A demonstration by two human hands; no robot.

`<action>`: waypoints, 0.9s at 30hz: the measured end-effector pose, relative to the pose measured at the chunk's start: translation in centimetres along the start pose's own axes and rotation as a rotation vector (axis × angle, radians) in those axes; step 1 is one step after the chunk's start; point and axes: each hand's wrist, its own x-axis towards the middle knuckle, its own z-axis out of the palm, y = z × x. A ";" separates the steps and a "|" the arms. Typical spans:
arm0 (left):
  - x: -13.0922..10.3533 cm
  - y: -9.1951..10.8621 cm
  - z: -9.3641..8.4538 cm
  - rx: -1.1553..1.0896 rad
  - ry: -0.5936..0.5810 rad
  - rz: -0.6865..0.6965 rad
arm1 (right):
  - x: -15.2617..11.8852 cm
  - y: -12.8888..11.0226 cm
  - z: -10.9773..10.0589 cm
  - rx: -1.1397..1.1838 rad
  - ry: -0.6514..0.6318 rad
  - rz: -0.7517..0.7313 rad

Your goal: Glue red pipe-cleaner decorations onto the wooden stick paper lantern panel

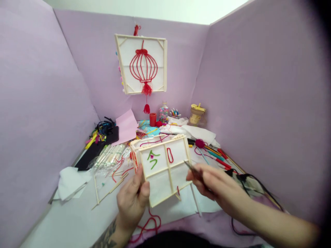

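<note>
A box-like frame of pale wooden sticks with white paper panels [158, 188] is tilted toward the camera. Its front panel carries green yarn strokes [154, 163] at the upper left and a small red yarn loop [170, 155] at the upper right. My left hand [134, 193] grips the frame's lower left corner, thumb in front. In my right hand [207, 179] is a thin dark pointed tool [190, 166], its tip by the panel's right edge. A short red yarn piece [178, 190] lies on the bottom stick.
A finished-looking lantern frame [157, 75] hangs at the back wall. Behind the work stand a red candle-like cylinder [152, 120] and a bead jar [163, 113]. Bagged sticks [111, 155] lie left; markers [219, 160] and maroon yarn [200, 143] lie right. Red yarn [152, 224] trails in front.
</note>
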 end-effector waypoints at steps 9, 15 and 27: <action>1.2 -0.9 0.0 0.035 0.103 -0.182 | -1.4 10.1 2.2 -0.957 -0.220 -0.157; 1.1 -1.4 0.3 -0.008 0.123 -0.363 | 0.1 11.6 1.9 -0.987 -0.184 -0.274; 1.3 -1.6 0.7 -0.086 0.140 -0.384 | 0.7 10.2 1.2 -0.761 -0.123 -0.138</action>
